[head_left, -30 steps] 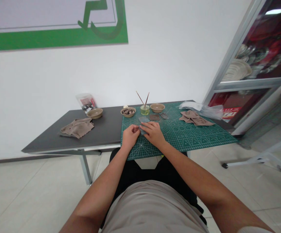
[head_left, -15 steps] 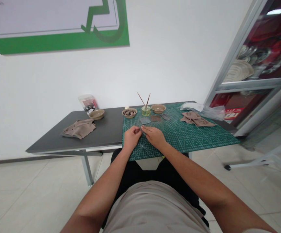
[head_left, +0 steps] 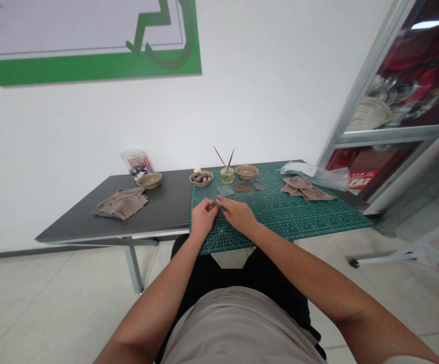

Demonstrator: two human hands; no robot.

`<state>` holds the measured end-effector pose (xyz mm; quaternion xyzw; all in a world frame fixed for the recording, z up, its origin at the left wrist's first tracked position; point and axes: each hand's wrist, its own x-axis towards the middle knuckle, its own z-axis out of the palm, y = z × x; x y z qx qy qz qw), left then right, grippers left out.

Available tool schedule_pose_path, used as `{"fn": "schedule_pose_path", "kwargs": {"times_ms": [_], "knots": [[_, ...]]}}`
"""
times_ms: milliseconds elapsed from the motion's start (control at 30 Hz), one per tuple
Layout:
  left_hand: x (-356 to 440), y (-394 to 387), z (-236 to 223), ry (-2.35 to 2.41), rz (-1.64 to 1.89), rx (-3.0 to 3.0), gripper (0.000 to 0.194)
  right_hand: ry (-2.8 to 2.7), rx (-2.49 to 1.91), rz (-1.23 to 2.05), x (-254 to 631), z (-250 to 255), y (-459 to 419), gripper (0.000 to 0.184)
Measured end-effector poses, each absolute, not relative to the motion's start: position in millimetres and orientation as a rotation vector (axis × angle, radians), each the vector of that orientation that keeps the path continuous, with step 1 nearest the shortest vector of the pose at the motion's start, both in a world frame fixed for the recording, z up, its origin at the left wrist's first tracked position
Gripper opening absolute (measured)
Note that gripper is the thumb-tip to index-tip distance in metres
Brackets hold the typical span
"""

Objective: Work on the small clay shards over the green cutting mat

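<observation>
Small grey sliver [head_left: 216, 204] sits pinched above the near part of the green cutting mat [head_left: 310, 220], the left hand [head_left: 203, 219] and right hand [head_left: 236, 212] nearly closed on it; a slackened grip could drop it.

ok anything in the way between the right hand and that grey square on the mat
Nothing visible does: the right hand lies just short of the grey square, with only green cutting mat between them.
</observation>
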<state>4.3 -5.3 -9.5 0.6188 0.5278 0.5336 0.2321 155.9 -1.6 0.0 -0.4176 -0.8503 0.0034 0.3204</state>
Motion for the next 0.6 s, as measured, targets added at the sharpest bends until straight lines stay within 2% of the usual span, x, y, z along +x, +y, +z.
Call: {"fn": "schedule_pose_path", "kwargs": {"times_ms": [367,600], "knots": [[2.9,-6.5,-8.3,1.473,1.487,1.651,0.012,-2.112,-1.095,0.061,145.9,-12.6,2.3,0.043],[3.8,-5.5,-11.8,1.387,1.509,1.560,0.017,-2.054,-1.247,0.089,145.4,-14.9,3.1,0.039]]}}
